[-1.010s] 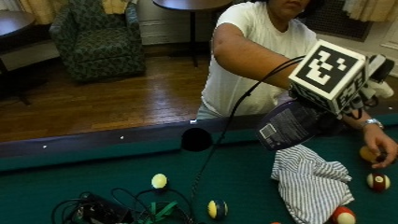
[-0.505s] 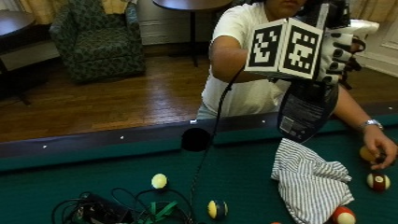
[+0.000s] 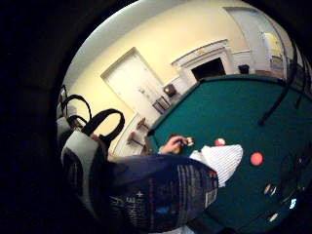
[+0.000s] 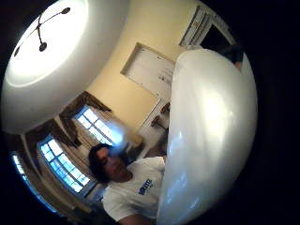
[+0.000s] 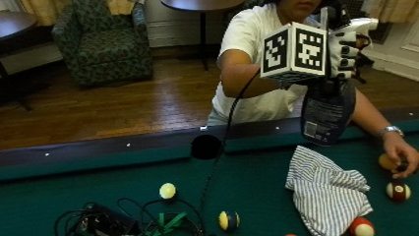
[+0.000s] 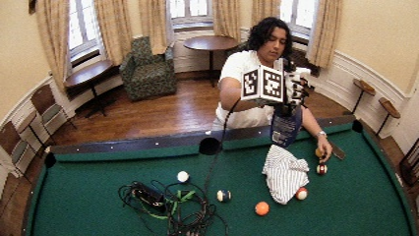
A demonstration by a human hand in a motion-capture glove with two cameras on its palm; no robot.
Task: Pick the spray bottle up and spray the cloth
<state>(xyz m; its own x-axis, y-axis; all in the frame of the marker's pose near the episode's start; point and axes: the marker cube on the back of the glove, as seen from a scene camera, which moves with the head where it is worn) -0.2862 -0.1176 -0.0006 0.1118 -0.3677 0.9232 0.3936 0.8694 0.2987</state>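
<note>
My gloved right hand (image 5: 345,46) grips the top of a dark blue spray bottle (image 5: 327,110) and holds it upright in the air, above the far end of the cloth. The striped white cloth (image 5: 327,189) lies crumpled on the green felt. In the wide outside view the spray bottle (image 6: 286,129) hangs over the cloth (image 6: 284,173). The little finger side palm view shows the bottle (image 3: 161,192) close to the palm, with the cloth (image 3: 222,161) beyond it. A pale rounded surface (image 4: 211,140) fills much of the thumb side palm view.
The bare left hand (image 5: 401,157) rests on an orange ball by the cloth. Pool balls (image 5: 167,190) (image 5: 227,220) (image 5: 397,191) (image 5: 361,227) lie scattered on the felt. A tangle of cables (image 5: 124,223) sits at the near left. A side pocket (image 5: 206,146) is in the far rail.
Over the last second my right hand has risen and turned the bottle from a tilt low over the cloth to upright and higher. The cloth and the bare hand have stayed put.
</note>
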